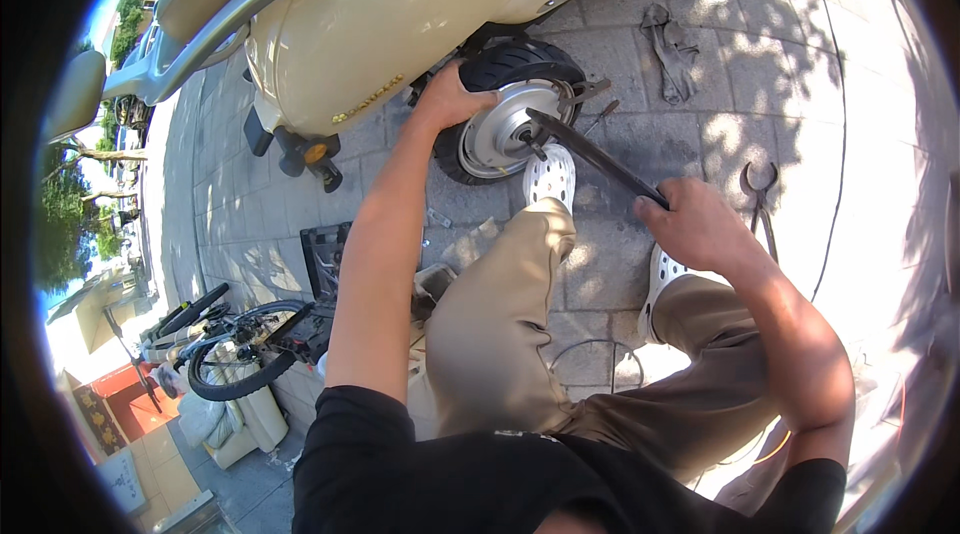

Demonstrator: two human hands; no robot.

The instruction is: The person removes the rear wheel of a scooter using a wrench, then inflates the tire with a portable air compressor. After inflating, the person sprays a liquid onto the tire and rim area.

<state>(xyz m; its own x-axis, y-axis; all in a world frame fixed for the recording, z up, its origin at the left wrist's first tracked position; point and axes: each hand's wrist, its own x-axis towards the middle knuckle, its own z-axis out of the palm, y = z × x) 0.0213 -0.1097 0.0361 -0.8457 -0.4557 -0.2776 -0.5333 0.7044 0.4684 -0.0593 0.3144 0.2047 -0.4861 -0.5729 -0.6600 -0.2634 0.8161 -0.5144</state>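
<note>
A wheel with a black tyre (522, 56) and a silver hub (503, 128) leans beside the cream scooter (390, 24). My left hand (455, 101) grips the wheel's upper left edge, thumb on the silver metal and the other fingers hidden behind the tyre. In my right hand (700, 224), closed round its near end, is a long dark metal bar (605, 162). The bar's far end reaches over the hub; whether it touches cannot be told. A flat rusty metal piece (590, 91) sits at the tyre's right edge. My white clog (550, 177) is against the wheel's lower side.
Pincers (762, 189) lie on the paving right of my right hand. A grey cloth (671, 54) lies farther off. At the left are a dark open case (322, 259) and a bicycle (245, 354). A thin cable loop (600, 342) lies between my legs.
</note>
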